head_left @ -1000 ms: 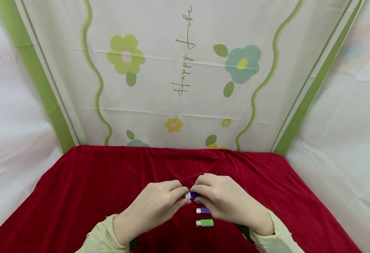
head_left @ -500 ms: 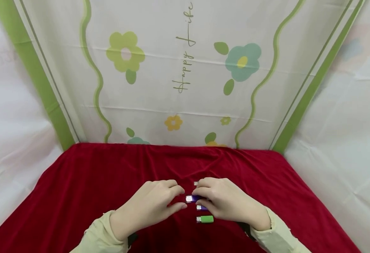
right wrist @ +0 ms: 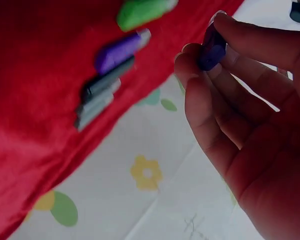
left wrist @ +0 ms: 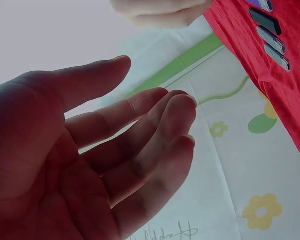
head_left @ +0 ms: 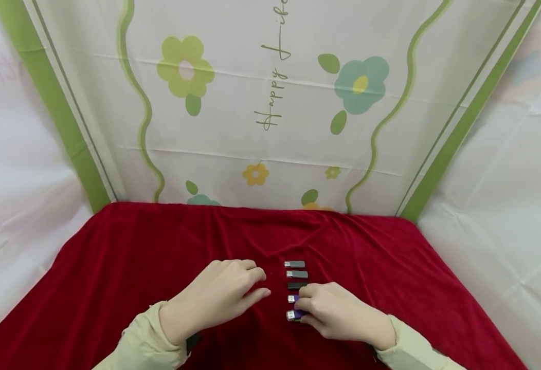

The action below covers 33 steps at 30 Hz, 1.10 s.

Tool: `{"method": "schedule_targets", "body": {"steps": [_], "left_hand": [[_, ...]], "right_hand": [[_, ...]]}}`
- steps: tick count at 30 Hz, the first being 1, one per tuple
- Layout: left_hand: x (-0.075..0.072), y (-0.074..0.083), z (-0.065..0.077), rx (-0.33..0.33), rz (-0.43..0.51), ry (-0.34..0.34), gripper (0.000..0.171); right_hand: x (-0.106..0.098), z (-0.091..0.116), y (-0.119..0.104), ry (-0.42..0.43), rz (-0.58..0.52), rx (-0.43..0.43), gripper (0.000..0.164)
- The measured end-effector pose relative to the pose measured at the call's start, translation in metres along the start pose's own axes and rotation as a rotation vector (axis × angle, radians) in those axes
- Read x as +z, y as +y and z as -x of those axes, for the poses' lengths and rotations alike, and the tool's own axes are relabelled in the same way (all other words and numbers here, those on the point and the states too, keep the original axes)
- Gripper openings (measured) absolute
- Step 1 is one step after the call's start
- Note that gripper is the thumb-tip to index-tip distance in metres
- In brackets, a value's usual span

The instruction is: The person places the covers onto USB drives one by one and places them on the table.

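Observation:
Between thumb and fingers, my right hand (head_left: 332, 313) pinches a purple USB flash drive (right wrist: 212, 49), its metal plug pointing left in the head view. The drive is over the near end of a column of flash drives. Two grey drives (head_left: 295, 264) lie farthest away, then a black one (head_left: 296, 285), then another purple one (head_left: 291, 298), partly behind my fingers. A green drive (right wrist: 140, 12) lies nearest me, mostly covered in the head view. My left hand (head_left: 221, 295) hovers left of the column, fingers loosely bent and thumb apart, holding nothing.
Red velvet cloth (head_left: 150, 257) with soft folds covers the table. A white curtain (head_left: 233, 128) printed with flowers and lettering hangs behind it, and white fabric walls (head_left: 506, 205) stand at both sides.
My left hand has released the purple flash drive and drawn back left. My right hand has carried that drive toward me, uncovering the grey and black drives.

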<state>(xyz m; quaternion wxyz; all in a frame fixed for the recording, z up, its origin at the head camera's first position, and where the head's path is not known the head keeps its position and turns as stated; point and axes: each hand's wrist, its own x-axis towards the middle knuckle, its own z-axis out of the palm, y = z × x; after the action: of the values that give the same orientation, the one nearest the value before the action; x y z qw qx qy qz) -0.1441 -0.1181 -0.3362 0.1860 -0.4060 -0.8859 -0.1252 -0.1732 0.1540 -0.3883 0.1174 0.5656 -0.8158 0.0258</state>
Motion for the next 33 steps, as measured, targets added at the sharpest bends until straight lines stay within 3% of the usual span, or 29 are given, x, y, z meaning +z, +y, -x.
{"method": "schedule_targets", "body": {"steps": [12,33], "left_hand": [[0.001,0.003,0.002,-0.016,0.025,-0.031,0.015],[0.003,0.009,0.0,-0.003,0.018,-0.06,0.014]], "right_hand": [[0.018,0.001,-0.016,-0.052,0.028,-0.048,0.017],[0.021,0.007,-0.013,-0.018,0.136,-0.058,0.02]]}}
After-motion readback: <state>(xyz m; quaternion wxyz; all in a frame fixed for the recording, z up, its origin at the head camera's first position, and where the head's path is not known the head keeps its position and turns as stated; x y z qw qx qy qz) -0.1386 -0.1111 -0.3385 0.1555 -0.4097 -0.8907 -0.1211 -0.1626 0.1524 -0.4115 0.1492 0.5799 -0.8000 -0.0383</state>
